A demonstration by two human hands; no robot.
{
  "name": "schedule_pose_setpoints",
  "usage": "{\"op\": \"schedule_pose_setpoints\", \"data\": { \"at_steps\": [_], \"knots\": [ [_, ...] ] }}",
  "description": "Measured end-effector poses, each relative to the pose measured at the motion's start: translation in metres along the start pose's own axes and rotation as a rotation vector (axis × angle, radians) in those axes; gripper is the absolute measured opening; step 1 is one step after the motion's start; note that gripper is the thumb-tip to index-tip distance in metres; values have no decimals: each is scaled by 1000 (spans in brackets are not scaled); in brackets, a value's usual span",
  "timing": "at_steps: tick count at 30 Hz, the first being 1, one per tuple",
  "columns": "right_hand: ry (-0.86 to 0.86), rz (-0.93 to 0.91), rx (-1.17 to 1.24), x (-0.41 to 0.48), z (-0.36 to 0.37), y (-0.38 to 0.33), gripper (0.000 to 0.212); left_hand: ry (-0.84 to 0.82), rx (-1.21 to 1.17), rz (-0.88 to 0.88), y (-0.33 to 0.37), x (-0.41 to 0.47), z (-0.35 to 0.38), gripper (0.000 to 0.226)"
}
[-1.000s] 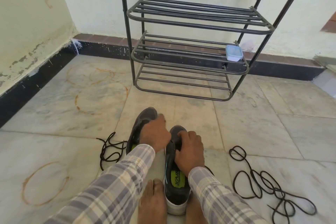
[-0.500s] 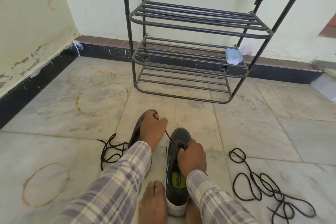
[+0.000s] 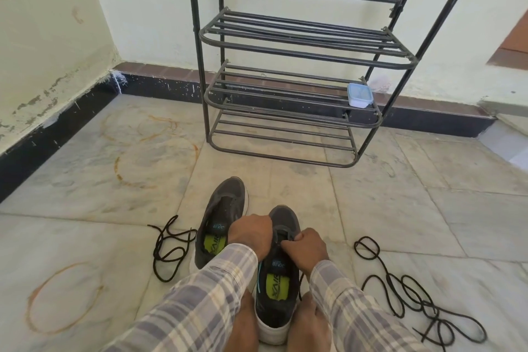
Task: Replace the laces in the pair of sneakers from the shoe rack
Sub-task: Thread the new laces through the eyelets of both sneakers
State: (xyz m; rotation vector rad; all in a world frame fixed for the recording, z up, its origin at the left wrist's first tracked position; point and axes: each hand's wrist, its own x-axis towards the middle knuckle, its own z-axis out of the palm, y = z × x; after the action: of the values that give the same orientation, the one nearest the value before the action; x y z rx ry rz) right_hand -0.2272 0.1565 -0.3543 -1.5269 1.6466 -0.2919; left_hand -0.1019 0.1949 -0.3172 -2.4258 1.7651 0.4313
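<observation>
1. Where the marble floor (image 3: 85, 194) spreads out on our left, it carries rust-coloured ring stains. A short black lace (image 3: 168, 248) lies in a loose tangle just beside the first sneaker.
2. The first sneaker (image 3: 225, 208) stands upright on the floor with its toe pointing away from us and its green insole showing.
3. Our left hand (image 3: 251, 234) reaches out of a plaid sleeve (image 3: 205, 294) onto the lacing area of the second sneaker. Its fingers curl downward behind its back, so we cannot tell what they hold.
4. The second sneaker (image 3: 281, 288) stands upright just right of the first and nearer to us. Our 2 bare feet (image 3: 308, 323) touch its heel, 1 on each side.
5. Our right hand (image 3: 305, 248) pinches the threaded lace (image 3: 300, 284) between thumb and forefinger at the eyelets. A strand of it hangs down the shoe's right side.
6. Beyond the shoes, the shoe rack (image 3: 300, 48) stands against the wall with 3 barred shelves. A small lidded plastic container (image 3: 359, 95) sits at the right end of the middle shelf.
7. On the far right, the long black laces (image 3: 405, 291) lie looped on the floor, well apart from both sneakers.
</observation>
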Motion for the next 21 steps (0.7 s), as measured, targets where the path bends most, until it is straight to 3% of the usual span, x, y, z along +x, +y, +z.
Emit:
{"op": "schedule_pose_setpoints", "data": {
  "at_steps": [7, 15, 18, 21],
  "knots": [
    [1, -18, 98, 4, 5, 7, 27, -41, -250, -114, -4, 8, 3, 26],
    [15, -33, 67, 2, 11, 9, 26, 38, -144, -45, -3, 7, 14, 24],
    [19, -32, 79, 2, 10, 10, 28, 64, -400, -119, -6, 11, 16, 25],
    [19, -25, 79, 2, 10, 11, 29, 115, -882, -257, -7, 17, 19, 26]
  ]
}}
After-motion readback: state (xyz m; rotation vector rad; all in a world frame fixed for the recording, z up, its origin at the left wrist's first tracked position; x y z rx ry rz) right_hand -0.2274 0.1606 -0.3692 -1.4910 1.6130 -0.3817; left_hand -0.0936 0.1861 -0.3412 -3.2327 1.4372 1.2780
